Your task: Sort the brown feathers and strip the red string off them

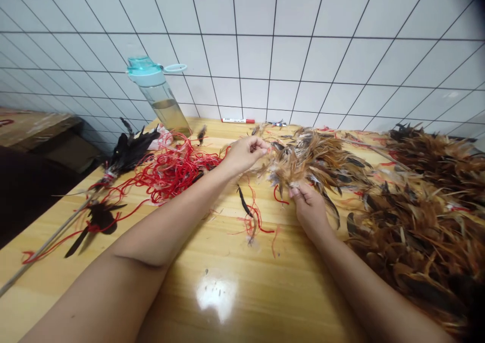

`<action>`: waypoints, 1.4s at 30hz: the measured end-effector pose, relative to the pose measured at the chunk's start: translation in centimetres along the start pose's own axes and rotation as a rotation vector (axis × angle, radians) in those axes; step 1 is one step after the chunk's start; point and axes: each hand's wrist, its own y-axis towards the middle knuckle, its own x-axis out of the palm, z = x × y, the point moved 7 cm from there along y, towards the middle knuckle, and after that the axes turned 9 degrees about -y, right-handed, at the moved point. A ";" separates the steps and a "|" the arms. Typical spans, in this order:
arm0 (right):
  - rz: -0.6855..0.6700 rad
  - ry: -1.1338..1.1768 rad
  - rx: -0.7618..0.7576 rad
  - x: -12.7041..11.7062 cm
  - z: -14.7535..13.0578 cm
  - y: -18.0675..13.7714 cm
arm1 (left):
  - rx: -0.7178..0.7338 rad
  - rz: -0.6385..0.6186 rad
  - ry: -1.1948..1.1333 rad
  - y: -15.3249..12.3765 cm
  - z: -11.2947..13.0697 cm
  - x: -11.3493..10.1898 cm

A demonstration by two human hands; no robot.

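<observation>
Right hand (308, 209) was pinched shut on the underside of a small bunch (303, 163) of brown feathers, held just above the tabletop (212, 282); the grip sat at the quill ends, fingertips partly buried in plumage. Left hand (244, 153) was closed in a fingertip pinch at the bunch's left edge, on a feather tip or possibly a strand of red cord; which one could not be told. The bunch hung between the two hands, touching the big feather pile (420, 206) on its right side. Risks, as judged: the right grip held many loose quills at once, so a slight relaxation would likely shed feathers onto the tabletop, where a stray dark feather (243, 202) and red cord scraps (253, 222) already lay. A pull by the left hand against a weak right pinch could draw out more than one feather or fan the bunch apart. Bunch edges overlapped the pile, so lifting might drag neighbours along. Further left, the tangle of red cord (174, 168) lay near the left forearm; a sweep of that arm could snag it and pull on the black feathers (131, 148) and the stick (45, 247) bound with them. The bottle (159, 95) stood upright by the wall behind the tangle, close enough that a tugged cord might tip it. A marker (238, 120) lay against the wall, well clear.
</observation>
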 end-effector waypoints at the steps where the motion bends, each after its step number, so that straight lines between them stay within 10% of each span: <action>1: 0.004 -0.005 0.004 0.0 0.2 0.0 | 0.003 -0.001 0.123 0.2 -0.2 -0.6; 11: 0.052 0.124 0.098 0.2 1.6 0.1 | -0.071 -0.343 0.711 -0.8 -1.8 1.3; 42: 0.015 0.044 0.059 0.2 0.4 -0.2 | -0.092 -0.489 1.104 -2.4 0.3 3.6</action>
